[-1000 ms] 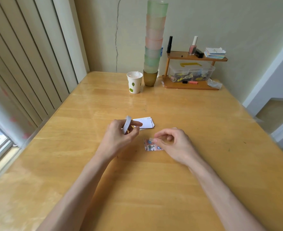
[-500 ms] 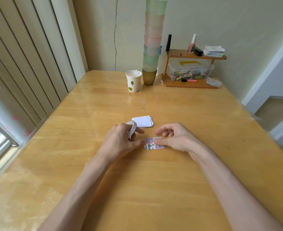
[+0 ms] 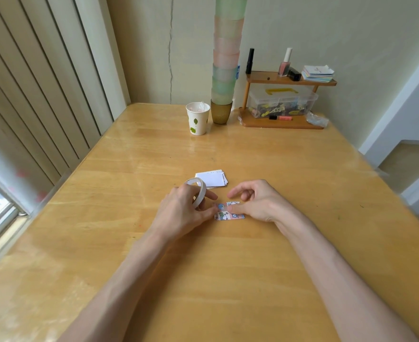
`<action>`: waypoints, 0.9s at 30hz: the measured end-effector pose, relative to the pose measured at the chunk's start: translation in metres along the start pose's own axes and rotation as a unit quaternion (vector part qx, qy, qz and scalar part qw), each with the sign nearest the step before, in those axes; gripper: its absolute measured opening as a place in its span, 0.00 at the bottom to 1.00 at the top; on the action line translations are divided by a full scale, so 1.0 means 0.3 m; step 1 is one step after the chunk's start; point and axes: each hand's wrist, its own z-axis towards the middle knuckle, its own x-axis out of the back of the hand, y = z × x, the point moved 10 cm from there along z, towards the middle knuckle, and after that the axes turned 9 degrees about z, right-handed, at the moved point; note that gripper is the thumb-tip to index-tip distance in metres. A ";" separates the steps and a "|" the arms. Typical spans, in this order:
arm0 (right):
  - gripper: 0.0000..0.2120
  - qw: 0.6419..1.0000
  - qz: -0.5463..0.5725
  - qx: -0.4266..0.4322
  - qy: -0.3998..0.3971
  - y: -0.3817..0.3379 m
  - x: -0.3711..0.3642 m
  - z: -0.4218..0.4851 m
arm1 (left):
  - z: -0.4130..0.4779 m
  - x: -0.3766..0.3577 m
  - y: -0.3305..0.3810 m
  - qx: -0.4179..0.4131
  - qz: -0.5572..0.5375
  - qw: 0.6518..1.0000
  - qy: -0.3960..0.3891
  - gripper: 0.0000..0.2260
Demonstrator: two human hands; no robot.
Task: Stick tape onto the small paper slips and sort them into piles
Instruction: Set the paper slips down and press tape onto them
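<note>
A person is working at a wooden table [image 3: 289, 169], seen from their own head. Both bare forearms are reaching up from the bottom of the frame and meeting at its centre.

The left hand [image 3: 183, 214] is gripping a roll of white tape [image 3: 199, 191]. Its fingers are curling round and through the ring, holding it tilted on edge. The right hand [image 3: 260, 206] is lying just right of it, with the thumb stretching left and pressing flat on a slip [image 3: 229, 215]. The forefinger is reaching out loosely above, and the other fingers are loosely curled, holding nothing.

The slip, small and printed with coloured pictures, is lying flat at the centre of the frame between the two hands. The left thumb tip appears to be touching its left edge. Whether a strip is already running from roll to slip is too small to tell.

Just above the hands, a pile [image 3: 212, 179] of white slips is sitting slightly fanned.

The slip is probably very light and limp, likely to slide on the glossy wood or lift with the sticky tape. Pinning it mid-face and lifting it by a corner should suit. The roll looks light and stiff, and is best held through its hole.

At the top of the frame, a paper cup [image 3: 197, 118], a tall cup stack [image 3: 225, 70] and a shelf [image 3: 289, 81] are standing by the wall.
</note>
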 end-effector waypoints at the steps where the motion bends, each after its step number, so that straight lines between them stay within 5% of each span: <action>1: 0.13 1.000 0.000 -0.001 0.001 0.003 0.000 0.001 | 0.000 -0.002 0.001 0.001 0.004 1.000 -0.002 0.06; 14: 0.16 0.998 -0.039 -0.043 -0.022 -0.015 -0.009 0.012 | -0.011 -0.003 0.056 -0.071 0.000 0.997 -0.030 0.10; 21: 0.16 0.998 -0.039 -0.045 -0.020 -0.017 -0.006 0.007 | -0.020 -0.012 0.071 -0.099 0.084 0.991 -0.039 0.06; 27: 0.17 0.999 -0.022 -0.043 -0.022 -0.018 0.000 -0.004 | -0.017 -0.019 0.061 -0.078 0.154 0.983 -0.064 0.14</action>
